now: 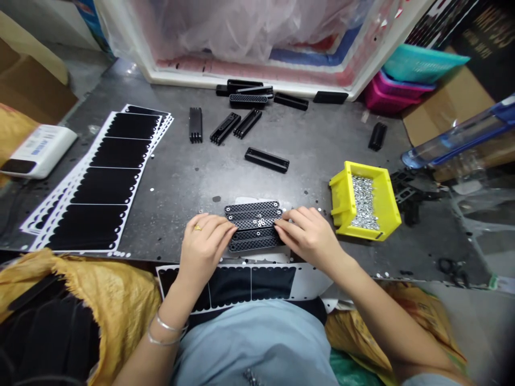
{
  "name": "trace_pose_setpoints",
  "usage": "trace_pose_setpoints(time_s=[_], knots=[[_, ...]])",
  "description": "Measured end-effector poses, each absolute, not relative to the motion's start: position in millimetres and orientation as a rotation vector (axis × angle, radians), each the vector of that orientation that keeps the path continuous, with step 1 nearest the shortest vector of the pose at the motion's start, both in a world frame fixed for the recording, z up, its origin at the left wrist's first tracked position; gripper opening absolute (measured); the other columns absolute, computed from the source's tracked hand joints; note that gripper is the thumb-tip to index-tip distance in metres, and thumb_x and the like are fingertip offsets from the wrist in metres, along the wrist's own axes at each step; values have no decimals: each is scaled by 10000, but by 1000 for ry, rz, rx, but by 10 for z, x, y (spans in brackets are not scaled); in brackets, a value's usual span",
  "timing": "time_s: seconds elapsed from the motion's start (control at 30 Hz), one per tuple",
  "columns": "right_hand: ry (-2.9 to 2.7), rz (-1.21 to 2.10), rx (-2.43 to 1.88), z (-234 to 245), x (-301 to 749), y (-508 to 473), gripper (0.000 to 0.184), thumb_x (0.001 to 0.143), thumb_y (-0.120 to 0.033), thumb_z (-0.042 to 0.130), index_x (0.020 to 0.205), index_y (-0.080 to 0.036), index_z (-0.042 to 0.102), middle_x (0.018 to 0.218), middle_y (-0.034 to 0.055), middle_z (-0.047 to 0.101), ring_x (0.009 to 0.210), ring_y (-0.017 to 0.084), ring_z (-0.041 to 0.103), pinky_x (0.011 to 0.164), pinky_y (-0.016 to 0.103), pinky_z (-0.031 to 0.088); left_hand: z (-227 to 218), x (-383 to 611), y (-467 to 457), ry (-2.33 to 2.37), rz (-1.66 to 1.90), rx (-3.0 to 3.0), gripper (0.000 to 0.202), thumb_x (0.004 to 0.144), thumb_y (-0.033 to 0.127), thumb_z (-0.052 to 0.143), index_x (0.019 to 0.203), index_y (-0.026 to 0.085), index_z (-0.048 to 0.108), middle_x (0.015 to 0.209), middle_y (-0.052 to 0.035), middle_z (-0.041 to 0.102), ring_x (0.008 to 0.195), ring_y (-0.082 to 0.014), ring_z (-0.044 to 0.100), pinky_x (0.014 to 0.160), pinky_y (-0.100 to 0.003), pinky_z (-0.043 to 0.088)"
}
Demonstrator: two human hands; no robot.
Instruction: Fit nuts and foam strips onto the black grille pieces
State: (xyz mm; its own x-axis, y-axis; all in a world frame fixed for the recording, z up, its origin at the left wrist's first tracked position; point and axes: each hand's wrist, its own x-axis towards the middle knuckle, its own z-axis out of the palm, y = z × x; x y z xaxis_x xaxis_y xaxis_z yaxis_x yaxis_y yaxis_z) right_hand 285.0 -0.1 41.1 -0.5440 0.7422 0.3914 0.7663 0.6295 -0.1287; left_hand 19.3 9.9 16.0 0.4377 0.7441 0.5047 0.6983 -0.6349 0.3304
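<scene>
Several black perforated plastic strips (253,225) lie side by side in a row at the near edge of the grey table (181,177). My left hand (205,238) rests against their left ends, fingers together and bent. My right hand (308,233) presses on their right ends, fingers curled onto the strips. Small silver screws sit on the middle strip. A yellow bin (341,201) of silver screws stands just right of my right hand.
Sheets of black adhesive pads (104,182) lie at the left, and another sheet (241,284) on my lap. More black strips (241,126) are scattered at the back. A white crate (249,80), pink and teal baskets (396,80) and a yellow sack (100,289) surround the table.
</scene>
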Motion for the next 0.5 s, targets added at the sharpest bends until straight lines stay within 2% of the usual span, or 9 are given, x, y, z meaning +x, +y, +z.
trace_pose_setpoints(time_s=[0.17,0.3,0.43,0.5], knots=[[-2319,196,-1198,287,2572,-96,196,1052,-232,546,980,-165,715,898,67,714,811,186,585,703,328,421,92,235,62,1316,1101,2615,113,983,153,650,1080,201,683,998,-55,763,956,-213,702,995,-423,495],[-2310,7,-1281,301,2786,-194,162,1034,-179,566,978,-146,714,860,66,724,769,188,565,671,340,384,48,206,-21,1299,1082,2621,204,965,245,700,1163,204,681,1101,-88,757,1037,-243,694,1003,-443,489],[-2416,-208,-1231,372,3029,-297,149,1018,-167,585,1083,-116,710,903,87,745,799,200,579,667,347,382,42,152,-85,1314,1003,2662,497,856,472,812,1234,186,663,1171,-137,746,1093,-312,674,1027,-500,465],[-2472,-236,-1212,401,3044,-336,180,1018,-169,582,1123,-91,706,925,96,746,825,207,588,683,348,401,44,138,-87,1327,989,2701,505,841,460,831,1233,192,661,1161,-129,752,1086,-304,680,1038,-489,455]])
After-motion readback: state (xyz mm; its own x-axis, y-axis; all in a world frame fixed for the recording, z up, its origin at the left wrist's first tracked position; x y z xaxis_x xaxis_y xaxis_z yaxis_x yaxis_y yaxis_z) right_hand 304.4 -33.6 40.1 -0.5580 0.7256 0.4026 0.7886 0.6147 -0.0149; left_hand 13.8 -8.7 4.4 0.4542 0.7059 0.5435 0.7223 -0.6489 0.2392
